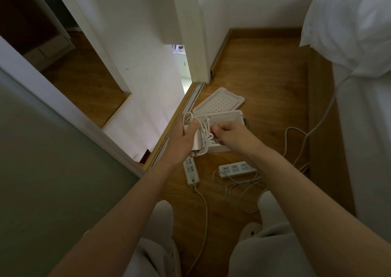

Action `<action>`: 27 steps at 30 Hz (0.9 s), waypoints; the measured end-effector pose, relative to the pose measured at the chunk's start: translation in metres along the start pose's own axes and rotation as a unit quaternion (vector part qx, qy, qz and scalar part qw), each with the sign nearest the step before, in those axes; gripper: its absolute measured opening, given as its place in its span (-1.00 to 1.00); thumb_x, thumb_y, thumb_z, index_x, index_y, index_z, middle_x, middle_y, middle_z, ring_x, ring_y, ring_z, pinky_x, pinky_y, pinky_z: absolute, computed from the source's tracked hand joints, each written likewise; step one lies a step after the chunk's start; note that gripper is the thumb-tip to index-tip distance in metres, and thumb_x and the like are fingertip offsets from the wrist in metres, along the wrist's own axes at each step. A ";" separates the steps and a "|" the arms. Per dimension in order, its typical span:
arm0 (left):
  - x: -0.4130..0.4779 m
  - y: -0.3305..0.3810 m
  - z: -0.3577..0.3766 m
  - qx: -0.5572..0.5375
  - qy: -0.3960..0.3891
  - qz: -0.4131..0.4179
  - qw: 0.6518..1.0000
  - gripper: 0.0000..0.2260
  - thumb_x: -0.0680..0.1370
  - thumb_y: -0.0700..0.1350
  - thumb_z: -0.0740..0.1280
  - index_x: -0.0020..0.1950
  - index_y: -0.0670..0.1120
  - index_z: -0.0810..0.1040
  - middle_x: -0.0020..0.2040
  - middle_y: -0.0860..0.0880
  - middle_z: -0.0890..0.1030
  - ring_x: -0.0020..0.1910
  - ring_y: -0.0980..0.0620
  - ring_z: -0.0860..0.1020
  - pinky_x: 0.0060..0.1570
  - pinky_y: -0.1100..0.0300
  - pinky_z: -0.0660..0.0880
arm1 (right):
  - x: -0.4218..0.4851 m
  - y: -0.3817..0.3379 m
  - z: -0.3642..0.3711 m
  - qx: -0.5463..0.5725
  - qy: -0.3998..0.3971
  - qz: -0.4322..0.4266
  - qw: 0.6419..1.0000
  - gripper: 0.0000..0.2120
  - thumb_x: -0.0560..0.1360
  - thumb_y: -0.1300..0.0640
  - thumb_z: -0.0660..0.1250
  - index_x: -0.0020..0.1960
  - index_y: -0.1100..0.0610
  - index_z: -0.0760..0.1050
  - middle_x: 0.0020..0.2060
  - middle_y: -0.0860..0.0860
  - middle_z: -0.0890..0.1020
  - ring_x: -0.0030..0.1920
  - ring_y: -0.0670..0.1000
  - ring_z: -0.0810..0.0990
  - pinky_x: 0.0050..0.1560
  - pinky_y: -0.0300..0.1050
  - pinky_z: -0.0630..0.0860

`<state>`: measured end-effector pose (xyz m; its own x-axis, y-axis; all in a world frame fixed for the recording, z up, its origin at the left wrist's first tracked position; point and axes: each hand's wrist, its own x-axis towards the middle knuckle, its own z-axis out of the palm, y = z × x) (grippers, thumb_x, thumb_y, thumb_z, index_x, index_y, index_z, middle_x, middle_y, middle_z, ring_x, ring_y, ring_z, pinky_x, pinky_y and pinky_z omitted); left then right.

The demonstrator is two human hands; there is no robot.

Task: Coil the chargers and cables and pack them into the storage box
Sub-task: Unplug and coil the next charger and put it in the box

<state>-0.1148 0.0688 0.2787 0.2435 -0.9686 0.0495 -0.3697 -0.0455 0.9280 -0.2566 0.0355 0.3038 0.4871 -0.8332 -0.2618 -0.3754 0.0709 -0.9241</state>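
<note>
Head view: left hand (183, 139) grips coiled charger (195, 138).

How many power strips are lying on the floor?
2. The left power strip lies lengthwise, partly under the left hand; the right power strip lies crosswise, partly under the right forearm. The hands may hide others near the storage box.

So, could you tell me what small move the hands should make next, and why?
Probably tuck the loose end into the coil: the left hand grips the charger with its cable already looped, the right hand pinches the cable, and the open storage box waits just behind them.
</note>
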 end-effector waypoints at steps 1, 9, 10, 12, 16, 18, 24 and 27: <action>0.000 -0.001 0.000 0.008 0.003 0.004 1.000 -0.95 0.63 -0.06 0.13 0.00 0.07 0.35 -0.14 0.07 0.50 -0.22 0.13 0.55 -0.32 0.30 0.52 | -0.002 0.000 0.001 -0.010 -0.002 -0.019 1.000 -0.69 0.60 0.01 0.15 -0.26 0.07 0.49 -0.42 -0.07 0.43 -0.38 -0.13 0.36 -0.26 -0.26 0.33; 0.002 -0.005 0.004 0.018 -0.008 -0.029 0.999 -0.95 0.63 -0.05 0.12 0.06 0.05 0.36 -0.08 0.04 0.52 -0.13 0.07 0.57 -0.25 0.28 0.56 | 0.003 0.014 0.016 -0.110 0.079 -0.120 0.984 -0.83 0.50 0.13 0.33 -0.17 0.22 0.60 -0.36 0.03 0.57 -0.40 -0.12 0.46 -0.35 -0.30 0.39; 0.003 -0.003 0.005 0.009 -0.014 -0.045 0.999 -0.92 0.64 -0.05 0.11 0.10 0.02 0.35 -0.07 0.03 0.51 -0.15 0.09 0.56 -0.31 0.32 0.55 | 0.004 0.012 0.015 -0.105 0.078 -0.106 0.986 -0.81 0.52 0.14 0.31 -0.18 0.24 0.59 -0.37 0.06 0.57 -0.40 -0.08 0.45 -0.34 -0.24 0.40; 0.004 0.000 0.006 -0.022 -0.028 -0.093 0.995 -0.85 0.64 -0.02 0.07 0.17 -0.01 0.31 -0.03 -0.02 0.49 -0.13 0.06 0.55 -0.30 0.26 0.57 | 0.004 0.008 0.010 -0.057 0.045 -0.057 0.996 -0.79 0.54 0.13 0.28 -0.21 0.21 0.55 -0.36 0.06 0.56 -0.37 -0.06 0.49 -0.32 -0.25 0.44; 0.004 0.001 0.008 -0.056 -0.056 -0.137 0.987 -0.74 0.64 0.06 0.02 0.26 -0.01 0.29 0.05 -0.06 0.49 -0.04 -0.01 0.55 -0.16 0.12 0.57 | 0.005 0.000 0.004 0.159 -0.044 0.067 0.984 -0.82 0.57 0.17 0.23 0.06 0.23 0.55 -0.05 0.13 0.64 -0.02 0.06 0.61 0.04 -0.12 0.55; 0.004 0.000 0.011 -0.066 -0.052 -0.142 0.986 -0.68 0.64 0.09 0.01 0.31 -0.02 0.29 0.09 -0.10 0.51 0.02 -0.07 0.56 -0.07 0.03 0.58 | 0.003 -0.002 0.004 0.222 -0.032 0.063 0.972 -0.84 0.58 0.20 0.20 0.04 0.20 0.55 -0.15 0.06 0.62 -0.14 -0.03 0.58 -0.14 -0.22 0.53; 0.009 -0.003 0.022 -0.076 -0.029 -0.171 0.982 -0.59 0.60 0.15 0.05 0.34 -0.06 0.31 0.11 -0.16 0.55 -0.03 -0.10 0.60 -0.25 0.09 0.59 | 0.002 -0.001 0.011 0.181 0.078 0.026 0.980 -0.83 0.60 0.17 0.16 0.15 0.17 0.44 -0.18 0.03 0.56 -0.28 -0.11 0.52 -0.45 -0.42 0.45; 0.010 -0.007 0.024 -0.073 -0.016 -0.183 0.980 -0.60 0.62 0.13 0.06 0.35 -0.06 0.32 0.12 -0.15 0.55 -0.05 -0.06 0.60 -0.37 0.21 0.54 | 0.004 0.002 0.012 0.126 0.110 -0.044 0.985 -0.62 0.60 0.23 0.16 0.38 0.05 0.20 -0.08 0.08 0.57 -0.23 -0.12 0.55 -0.43 -0.42 0.47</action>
<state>-0.1310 0.0534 0.2644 0.3071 -0.9010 -0.3065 -0.1290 -0.3585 0.9245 -0.2458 0.0389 0.2977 0.3155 -0.9391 -0.1362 -0.1176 0.1038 -0.9876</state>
